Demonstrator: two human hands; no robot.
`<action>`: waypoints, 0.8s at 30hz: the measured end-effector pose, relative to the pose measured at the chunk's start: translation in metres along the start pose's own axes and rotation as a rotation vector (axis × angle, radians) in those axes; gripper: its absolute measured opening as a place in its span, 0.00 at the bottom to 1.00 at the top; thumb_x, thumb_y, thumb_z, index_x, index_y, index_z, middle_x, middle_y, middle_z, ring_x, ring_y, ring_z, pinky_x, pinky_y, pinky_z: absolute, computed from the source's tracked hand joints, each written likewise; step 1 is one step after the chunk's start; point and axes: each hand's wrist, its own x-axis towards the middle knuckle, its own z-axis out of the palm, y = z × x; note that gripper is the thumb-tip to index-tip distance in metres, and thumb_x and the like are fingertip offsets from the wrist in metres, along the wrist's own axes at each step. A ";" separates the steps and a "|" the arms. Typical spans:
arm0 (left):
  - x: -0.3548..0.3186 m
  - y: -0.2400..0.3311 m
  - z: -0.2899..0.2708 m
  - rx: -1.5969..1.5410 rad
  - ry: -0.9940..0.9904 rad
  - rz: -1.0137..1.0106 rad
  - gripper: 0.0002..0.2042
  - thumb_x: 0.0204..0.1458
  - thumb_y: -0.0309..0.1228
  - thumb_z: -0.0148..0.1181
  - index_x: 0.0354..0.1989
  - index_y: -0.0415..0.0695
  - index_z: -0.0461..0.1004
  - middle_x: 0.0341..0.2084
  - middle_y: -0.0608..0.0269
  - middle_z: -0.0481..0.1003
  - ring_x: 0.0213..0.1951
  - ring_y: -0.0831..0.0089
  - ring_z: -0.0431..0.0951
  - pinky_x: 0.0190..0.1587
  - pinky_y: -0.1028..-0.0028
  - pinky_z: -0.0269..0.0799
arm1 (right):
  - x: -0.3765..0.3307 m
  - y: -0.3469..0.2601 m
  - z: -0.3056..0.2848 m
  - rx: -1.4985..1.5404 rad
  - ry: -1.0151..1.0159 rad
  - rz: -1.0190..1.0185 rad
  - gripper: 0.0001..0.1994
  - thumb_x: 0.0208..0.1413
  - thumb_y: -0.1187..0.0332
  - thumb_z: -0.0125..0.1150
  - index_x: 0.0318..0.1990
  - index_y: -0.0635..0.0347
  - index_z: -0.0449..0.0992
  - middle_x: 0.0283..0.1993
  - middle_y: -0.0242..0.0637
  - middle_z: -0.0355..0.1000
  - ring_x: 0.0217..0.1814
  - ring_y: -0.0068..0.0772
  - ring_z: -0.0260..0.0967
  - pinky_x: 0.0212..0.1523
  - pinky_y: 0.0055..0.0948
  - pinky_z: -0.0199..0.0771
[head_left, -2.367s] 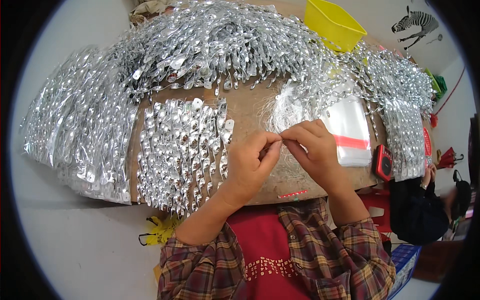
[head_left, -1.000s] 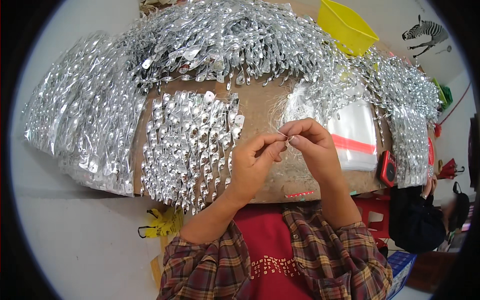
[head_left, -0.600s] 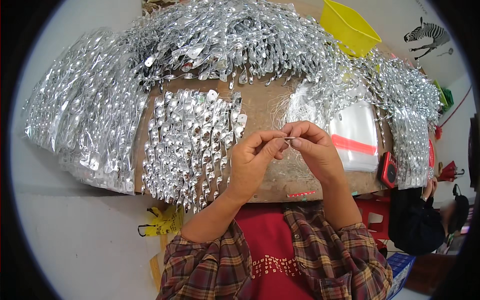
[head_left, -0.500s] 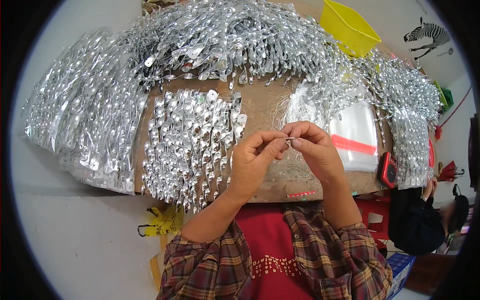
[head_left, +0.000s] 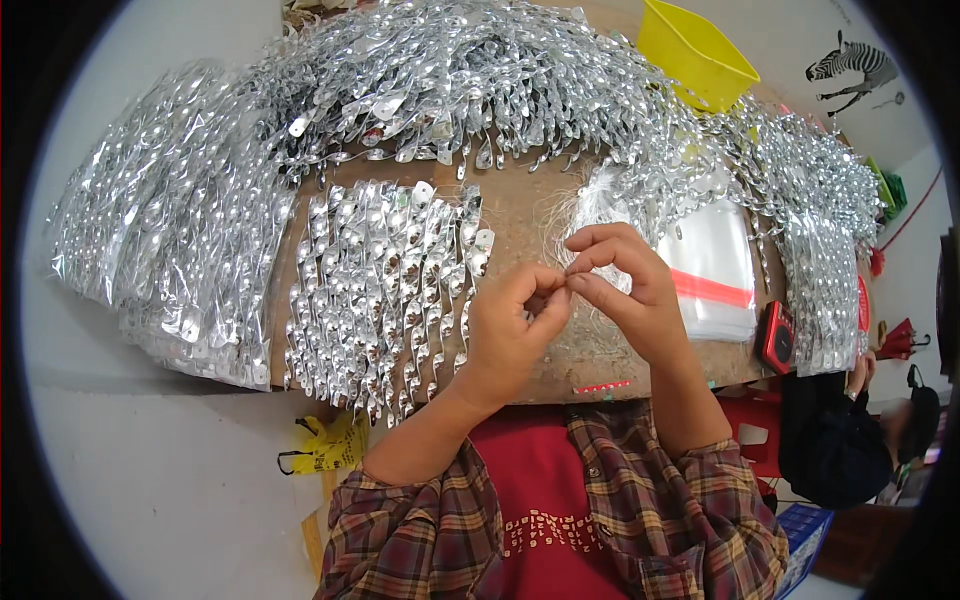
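Observation:
My left hand (head_left: 512,325) and my right hand (head_left: 632,290) meet above the middle of the brown table (head_left: 560,370). Thumbs and forefingers of both are pinched together, fingertips touching or nearly so. Whatever is between them is too small to name. Just beyond my right hand lies a bundle of thin white strings (head_left: 598,200), its loose ends fanning to the left. Clear plastic bags with a red stripe (head_left: 715,245) are stacked to its right. Beside my left hand lie rows of shiny silver twisted strips (head_left: 375,290).
Silver twisted strips are heaped along the back (head_left: 470,80); bagged ones (head_left: 180,230) fill the left. A yellow bin (head_left: 695,55) stands at the back right. A small red-and-black device (head_left: 776,338) sits near the right edge. Another person (head_left: 840,440) is at far right.
My fingertips have shifted slightly left. My right hand's fingers have lifted and spread somewhat, and the small pale piece seen between the fingertips no longer shows.

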 end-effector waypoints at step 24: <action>0.005 0.010 -0.007 -0.212 -0.085 -0.178 0.07 0.53 0.31 0.54 0.34 0.40 0.71 0.23 0.68 0.72 0.23 0.87 0.66 0.26 0.86 0.63 | 0.000 0.007 0.004 0.251 0.042 0.081 0.03 0.49 0.76 0.57 0.32 0.64 0.73 0.38 0.37 0.68 0.44 0.28 0.64 0.44 0.25 0.63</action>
